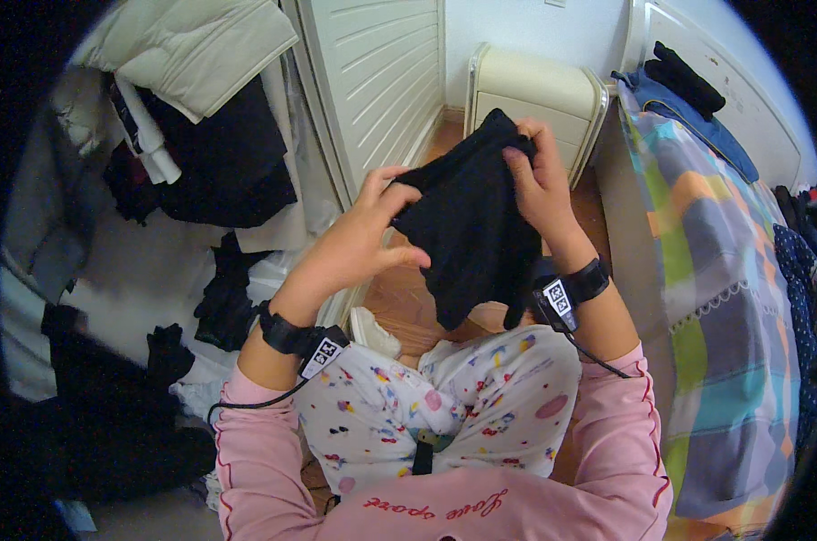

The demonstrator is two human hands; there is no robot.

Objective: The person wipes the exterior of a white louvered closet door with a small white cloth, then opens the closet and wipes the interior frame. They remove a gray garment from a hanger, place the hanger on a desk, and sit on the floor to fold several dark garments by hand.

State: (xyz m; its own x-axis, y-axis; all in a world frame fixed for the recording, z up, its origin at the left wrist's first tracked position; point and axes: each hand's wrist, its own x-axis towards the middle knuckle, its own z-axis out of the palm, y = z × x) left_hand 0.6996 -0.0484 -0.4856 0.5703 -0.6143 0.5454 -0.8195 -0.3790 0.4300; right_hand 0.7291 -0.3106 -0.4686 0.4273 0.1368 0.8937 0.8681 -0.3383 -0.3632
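Note:
A black knitted garment [476, 209], whose kind I cannot tell, hangs stretched between my hands above my lap. My left hand [371, 226] has its fingers on the cloth's left upper edge, with the thumb lower down beside it. At the upper right corner my right hand [540, 172] pinches the cloth between thumb and fingers. Black straps with small printed-code devices and cables sit on both wrists. The lower edge of the garment is wavy and hangs loose over my patterned white trousers [449, 406].
On the left, an open wardrobe holds dark clothes [219, 162], a cream padded jacket [199, 54] and black garments [226, 297]. A cream nightstand [533, 88] stands ahead. The bed, with a checked cover [726, 304], runs along the right. A white slipper [374, 331] is near my legs.

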